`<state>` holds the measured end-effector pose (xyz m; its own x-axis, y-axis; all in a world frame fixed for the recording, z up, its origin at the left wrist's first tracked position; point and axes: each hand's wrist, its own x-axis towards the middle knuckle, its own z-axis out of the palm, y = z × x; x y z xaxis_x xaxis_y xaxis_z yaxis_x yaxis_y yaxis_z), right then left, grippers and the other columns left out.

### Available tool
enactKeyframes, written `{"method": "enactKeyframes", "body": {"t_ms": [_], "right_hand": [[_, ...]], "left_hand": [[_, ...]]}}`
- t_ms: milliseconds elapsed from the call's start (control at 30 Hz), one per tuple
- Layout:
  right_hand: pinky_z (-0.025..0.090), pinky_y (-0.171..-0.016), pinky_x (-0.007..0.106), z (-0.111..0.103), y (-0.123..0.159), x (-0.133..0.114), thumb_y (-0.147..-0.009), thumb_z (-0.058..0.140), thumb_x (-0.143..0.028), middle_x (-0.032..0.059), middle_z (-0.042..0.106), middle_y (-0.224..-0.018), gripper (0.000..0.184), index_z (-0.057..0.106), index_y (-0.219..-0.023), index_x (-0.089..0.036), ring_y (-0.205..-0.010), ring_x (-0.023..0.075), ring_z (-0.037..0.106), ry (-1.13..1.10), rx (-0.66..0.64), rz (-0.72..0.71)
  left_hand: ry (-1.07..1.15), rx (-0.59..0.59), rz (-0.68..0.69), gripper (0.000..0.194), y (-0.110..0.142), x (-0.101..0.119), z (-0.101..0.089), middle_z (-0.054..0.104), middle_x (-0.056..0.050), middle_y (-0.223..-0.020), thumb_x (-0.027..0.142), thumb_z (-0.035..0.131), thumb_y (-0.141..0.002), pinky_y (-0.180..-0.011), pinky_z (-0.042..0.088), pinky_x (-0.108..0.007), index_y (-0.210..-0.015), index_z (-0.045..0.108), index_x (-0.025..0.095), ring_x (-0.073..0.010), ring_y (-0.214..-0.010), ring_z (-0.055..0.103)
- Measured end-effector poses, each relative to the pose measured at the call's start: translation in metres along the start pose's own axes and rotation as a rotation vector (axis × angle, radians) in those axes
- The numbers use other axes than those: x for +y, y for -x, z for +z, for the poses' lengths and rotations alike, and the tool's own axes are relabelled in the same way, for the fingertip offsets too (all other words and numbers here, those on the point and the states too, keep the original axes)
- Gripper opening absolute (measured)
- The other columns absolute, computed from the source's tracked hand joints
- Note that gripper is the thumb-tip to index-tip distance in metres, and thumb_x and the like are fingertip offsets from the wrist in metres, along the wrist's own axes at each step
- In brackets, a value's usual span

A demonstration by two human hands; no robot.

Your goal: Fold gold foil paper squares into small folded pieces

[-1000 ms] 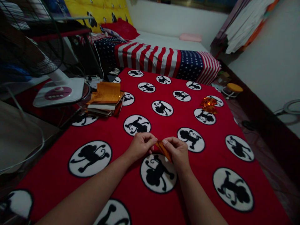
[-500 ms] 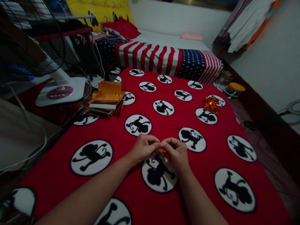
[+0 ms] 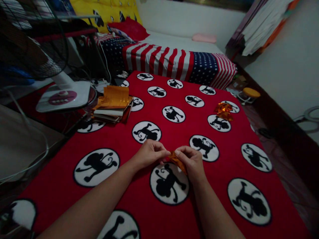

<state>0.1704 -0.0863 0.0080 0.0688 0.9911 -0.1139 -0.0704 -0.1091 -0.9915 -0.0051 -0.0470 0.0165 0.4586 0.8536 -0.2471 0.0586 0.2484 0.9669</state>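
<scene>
Between my two hands is a small folded piece of shiny gold foil paper (image 3: 178, 161), held just above the red cloth (image 3: 119, 196) with monkey prints. My left hand (image 3: 151, 153) pinches its left tip between thumb and fingers. My right hand (image 3: 191, 161) pinches the same piece close by, the thumb on top, and its fingers hide part of the foil. At the left edge of the cloth lies a stack of gold foil paper sheets (image 3: 116, 98). Several folded shiny gold pieces (image 3: 223, 110) lie in a small heap at the far right.
A fan with a white base (image 3: 63, 96) stands at the left, beside a dark table (image 3: 62, 33). Beyond the cloth is a bed with a striped and starred cover (image 3: 159, 61). A yellow-topped stool (image 3: 251, 92) stands on the floor at the right.
My hands came together over the foil, thumbs meeting, then parted slightly again with both still pinching it. The sheet stack and the heap of folded pieces stayed put.
</scene>
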Motion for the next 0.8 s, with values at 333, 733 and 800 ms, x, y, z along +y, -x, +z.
{"method": "enactKeyframes", "body": {"t_ms": [333, 733, 800], "right_hand": [[0.045, -0.053, 0.024, -0.0014, -0.0002, 0.0021, -0.073, 0.074, -0.036, 0.0, 0.065, -0.063, 0.019, 0.068, -0.069, -0.018, -0.055, 0.0133, 0.058, -0.011, -0.064, 0.011], [0.043, -0.053, 0.021, 0.0044, -0.0009, -0.0008, -0.079, 0.069, -0.039, -0.0023, 0.061, -0.063, 0.022, 0.064, -0.078, -0.018, -0.053, 0.01, 0.053, 0.017, -0.054, -0.058], [0.04, -0.051, 0.021, 0.0058, -0.0002, 0.0003, -0.08, 0.068, -0.038, -0.0032, 0.058, -0.058, 0.023, 0.062, -0.072, -0.018, -0.051, 0.0093, 0.051, 0.057, -0.024, -0.062]], "left_hand": [[-0.206, -0.067, 0.143, 0.037, 0.003, 0.002, -0.0026, 0.062, -0.002, -0.053, 0.044, 0.061, -0.083, -0.045, 0.038, -0.016, -0.064, 0.066, 0.012, -0.0092, -0.047, 0.056], [0.129, 0.282, 0.092, 0.032, -0.0024, -0.0031, 0.0042, 0.063, 0.001, -0.056, 0.042, 0.074, -0.071, -0.038, 0.036, -0.016, -0.077, 0.068, 0.012, -0.0081, -0.041, 0.053], [0.113, 0.275, 0.107, 0.03, -0.0022, -0.0013, 0.0044, 0.063, 0.001, -0.056, 0.041, 0.074, -0.071, -0.038, 0.037, -0.016, -0.075, 0.067, 0.011, -0.0073, -0.041, 0.052]]}}
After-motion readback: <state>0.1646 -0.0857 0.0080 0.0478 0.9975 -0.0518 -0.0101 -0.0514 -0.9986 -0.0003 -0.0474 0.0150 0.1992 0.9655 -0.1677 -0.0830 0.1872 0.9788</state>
